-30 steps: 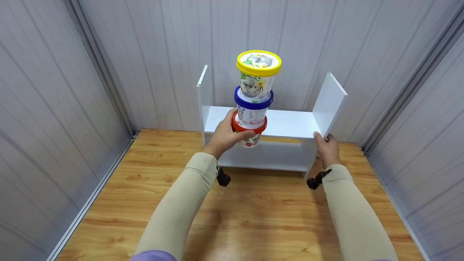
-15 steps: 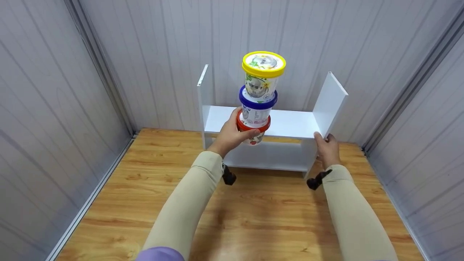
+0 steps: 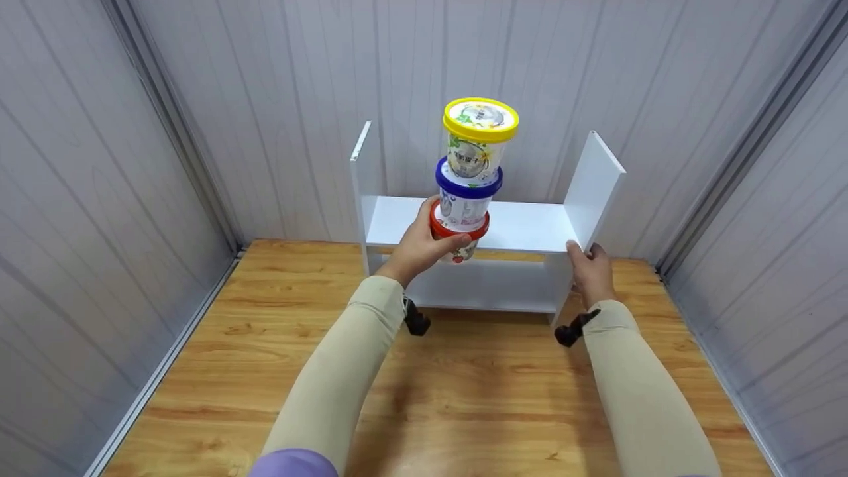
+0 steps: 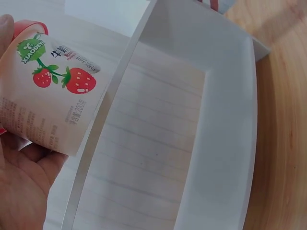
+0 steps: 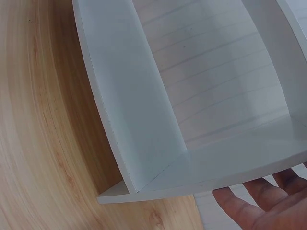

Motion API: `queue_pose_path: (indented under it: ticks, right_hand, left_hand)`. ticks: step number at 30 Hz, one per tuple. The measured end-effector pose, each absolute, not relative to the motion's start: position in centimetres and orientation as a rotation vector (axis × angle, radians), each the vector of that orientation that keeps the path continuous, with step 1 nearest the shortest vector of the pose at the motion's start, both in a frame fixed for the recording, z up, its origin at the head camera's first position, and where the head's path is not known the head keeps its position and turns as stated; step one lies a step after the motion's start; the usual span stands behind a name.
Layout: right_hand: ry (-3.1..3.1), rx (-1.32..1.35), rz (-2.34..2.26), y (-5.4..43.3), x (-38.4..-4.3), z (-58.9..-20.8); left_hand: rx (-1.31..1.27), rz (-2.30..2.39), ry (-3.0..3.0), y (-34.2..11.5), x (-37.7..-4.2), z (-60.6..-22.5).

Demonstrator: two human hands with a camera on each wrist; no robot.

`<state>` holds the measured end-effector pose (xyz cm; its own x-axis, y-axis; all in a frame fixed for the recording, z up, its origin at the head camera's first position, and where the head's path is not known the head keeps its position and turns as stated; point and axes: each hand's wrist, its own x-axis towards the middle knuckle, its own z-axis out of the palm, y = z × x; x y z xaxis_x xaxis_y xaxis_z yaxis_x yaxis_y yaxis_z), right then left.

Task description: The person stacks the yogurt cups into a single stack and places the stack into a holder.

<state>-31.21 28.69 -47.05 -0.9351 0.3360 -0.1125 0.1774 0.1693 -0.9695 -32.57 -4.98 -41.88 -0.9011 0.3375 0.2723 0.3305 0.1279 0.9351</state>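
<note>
My left hand point(image 3: 420, 249) grips the red-lidded paper cup point(image 3: 462, 254), the lowest of three stacked cups. On it stands a blue-lidded cup point(image 3: 462, 207), and a yellow-lidded cup point(image 3: 476, 156) tops the stack. The stack leans a little to the right, in front of the white shelf's upper board point(image 3: 530, 225). Strawberries printed on the lowest cup point(image 4: 53, 91) face the left wrist camera; its base looks close to the board's front edge. My right hand point(image 3: 591, 271) holds the shelf's right side panel point(image 3: 594, 189), thumb in front, fingers outside.
The white two-tier shelf stands on a wood-grain surface point(image 3: 437, 397) near the back wall point(image 3: 265, 132). Its left side panel point(image 3: 364, 172) rises beside the stack. Side walls close in the left and right. The lower board point(image 3: 490, 285) lies below the cups.
My left hand and the stack first shift slightly right, then hold nearly still over the shelf. The head view turns a little. My right hand stays on the side panel.
</note>
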Motion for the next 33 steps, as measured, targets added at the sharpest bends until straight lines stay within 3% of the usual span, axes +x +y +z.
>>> queue_pose_path:
  ticks: [14,33]
  right_hand:
    - [-2.306,-0.503,1.851,27.8,-31.1,-47.2]
    - [-2.324,-0.532,1.798,28.4,-30.7,-47.2]
  left_hand:
    - [0.638,1.946,2.329,-5.4,-33.2,-41.9]
    - [0.575,2.026,2.264,-2.5,-34.6,-42.1]
